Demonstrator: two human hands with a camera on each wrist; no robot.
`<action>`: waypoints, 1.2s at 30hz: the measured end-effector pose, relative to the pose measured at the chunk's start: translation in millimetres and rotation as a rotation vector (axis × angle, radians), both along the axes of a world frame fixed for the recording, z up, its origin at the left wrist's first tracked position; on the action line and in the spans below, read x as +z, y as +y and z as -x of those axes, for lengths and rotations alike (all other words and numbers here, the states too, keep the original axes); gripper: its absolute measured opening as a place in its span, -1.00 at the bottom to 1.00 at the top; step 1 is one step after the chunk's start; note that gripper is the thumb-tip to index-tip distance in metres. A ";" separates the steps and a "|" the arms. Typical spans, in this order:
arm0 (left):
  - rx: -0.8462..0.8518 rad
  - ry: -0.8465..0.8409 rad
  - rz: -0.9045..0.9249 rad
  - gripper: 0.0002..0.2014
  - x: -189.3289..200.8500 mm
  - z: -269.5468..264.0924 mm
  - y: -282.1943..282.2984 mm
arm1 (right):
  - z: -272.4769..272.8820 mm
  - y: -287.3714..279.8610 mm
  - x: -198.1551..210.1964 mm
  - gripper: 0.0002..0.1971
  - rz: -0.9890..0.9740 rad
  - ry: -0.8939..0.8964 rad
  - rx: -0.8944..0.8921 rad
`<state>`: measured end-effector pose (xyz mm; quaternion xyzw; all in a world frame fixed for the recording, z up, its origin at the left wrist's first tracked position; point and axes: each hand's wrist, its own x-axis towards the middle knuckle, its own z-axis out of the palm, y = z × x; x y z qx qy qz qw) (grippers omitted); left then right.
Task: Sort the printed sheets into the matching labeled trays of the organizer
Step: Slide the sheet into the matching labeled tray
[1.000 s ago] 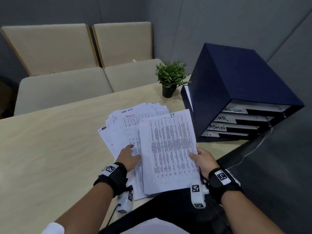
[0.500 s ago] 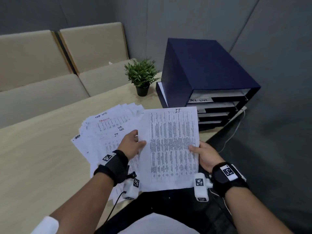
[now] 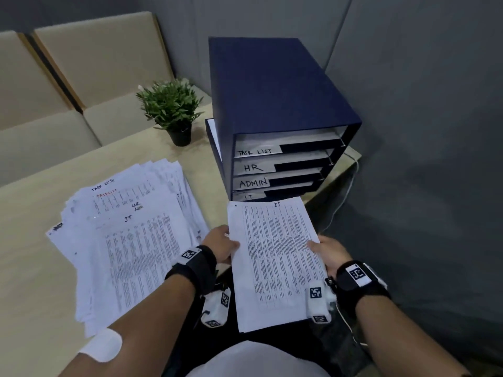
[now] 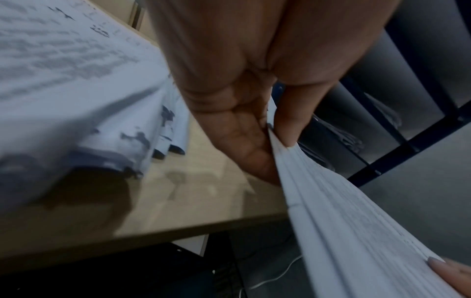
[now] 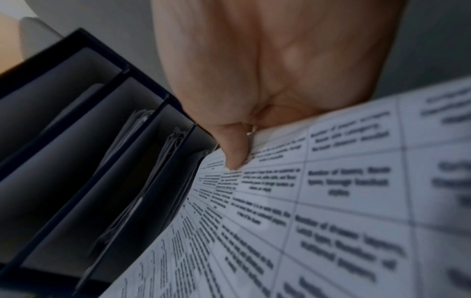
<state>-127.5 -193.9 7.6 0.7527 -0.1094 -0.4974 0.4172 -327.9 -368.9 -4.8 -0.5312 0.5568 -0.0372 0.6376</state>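
IT sheets (image 3: pixel 275 257) now nearer organizer (image 3: pixel 275 104), seemingly.

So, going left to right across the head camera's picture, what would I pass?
Paper pile → potted plant → left hand → held sheets → right hand. The organizer spans the sheets' width behind them, so I leave it out.
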 end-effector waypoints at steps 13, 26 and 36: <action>0.152 -0.035 -0.009 -0.65 -17.9 20.1 -42.9 | -31.9 -82.9 -10.9 -0.82 -0.062 -0.190 -0.039; 0.426 -0.219 0.018 -0.79 -9.9 10.0 -78.3 | -19.2 -103.1 -21.3 -0.81 -0.307 -0.086 0.431; 0.527 0.029 0.177 -0.81 -7.7 5.9 -91.6 | -62.3 -123.0 -24.9 -0.86 -0.080 -0.155 0.170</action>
